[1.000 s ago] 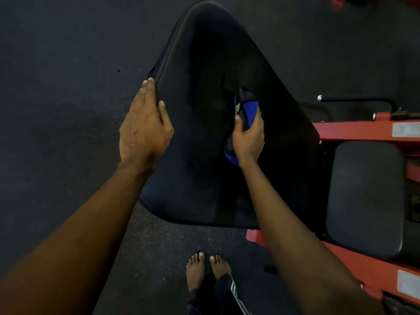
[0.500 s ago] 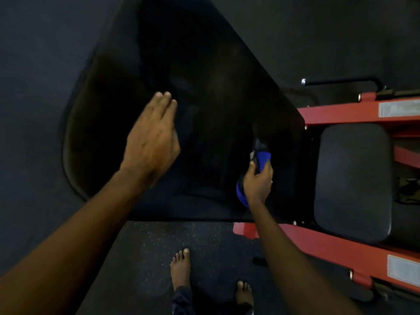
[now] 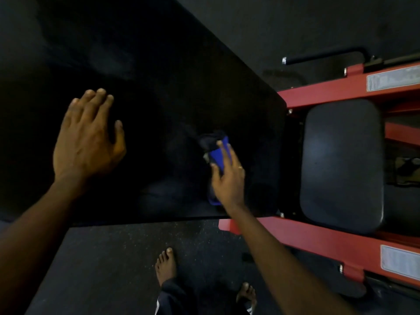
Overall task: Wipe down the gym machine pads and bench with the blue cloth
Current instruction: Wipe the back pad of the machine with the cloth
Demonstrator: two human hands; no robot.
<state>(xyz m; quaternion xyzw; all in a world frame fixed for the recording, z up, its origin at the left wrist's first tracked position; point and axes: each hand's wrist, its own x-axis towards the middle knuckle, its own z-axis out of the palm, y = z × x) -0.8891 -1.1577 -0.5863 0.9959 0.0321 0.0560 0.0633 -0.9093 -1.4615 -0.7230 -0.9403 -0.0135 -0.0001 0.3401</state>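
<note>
Black vinyl of the large back pad [image 3: 159,64] fills the left and centre of the view; the wiping stroke on it is judged to be in progress.

Method note: the pad is best steadied from the left while the cloth is drawn in overlapping passes toward the near edge. Even pressure is advised, and the dark far corner should not be skipped. The small seat pad [image 3: 341,162] on the right is judged not yet wiped.

Left hand [image 3: 87,142]: laid out flat over the left part of the back pad. Its fingers [image 3: 97,103] are straight and held close together, the thumb set apart. Nothing is held. Contact with the vinyl cannot be confirmed.

Blue cloth [image 3: 217,155]: bunched on the back pad, right of centre and near the front edge, with a fold showing below the wrist.

Right hand [image 3: 228,178]: set on top of the cloth. The cloth appears pinched between the thumb at its left side and the nearly straight fingers laid over it, and is pressed to the pad.

Red frame [image 3: 318,94]: flanks the seat pad at far right, untouched.
</note>
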